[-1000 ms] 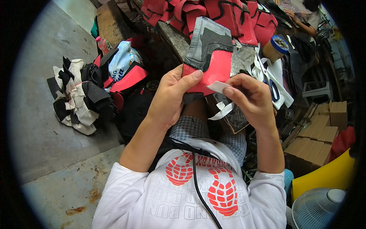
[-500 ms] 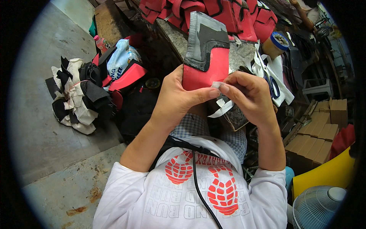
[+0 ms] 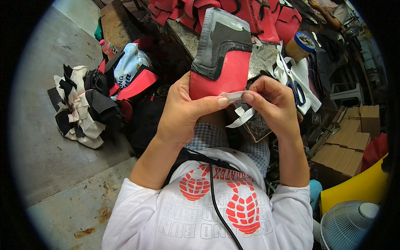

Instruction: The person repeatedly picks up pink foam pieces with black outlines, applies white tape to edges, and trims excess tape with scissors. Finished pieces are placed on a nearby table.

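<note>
My left hand (image 3: 179, 110) is closed on a flat red piece (image 3: 231, 73) with a grey and black patch (image 3: 210, 52) across its far part. The left thumb presses a narrow white strip (image 3: 234, 96) against the piece's near edge. At the strip's other end, my right hand (image 3: 275, 104) pinches it between thumb and forefinger. Below the right fingers hangs a loose white scrap (image 3: 241, 118); whether it joins the strip I cannot tell. To the right of my right hand lie scissors (image 3: 296, 89), points away from me, on white material.
Several similar red pieces (image 3: 266, 27) are heaped on the worktop (image 3: 262, 60) ahead. A blue-lidded jar (image 3: 299, 48) stands at the right. Fabric scraps (image 3: 81, 106) lie on the left, cardboard boxes (image 3: 341, 154) and a fan (image 3: 348, 229) on the right. Another person's arm (image 3: 329, 16) shows far right.
My left hand and the red piece have shifted slightly left. The thumbs are farther apart, and a longer stretch of the white strip shows between them along the near edge.
</note>
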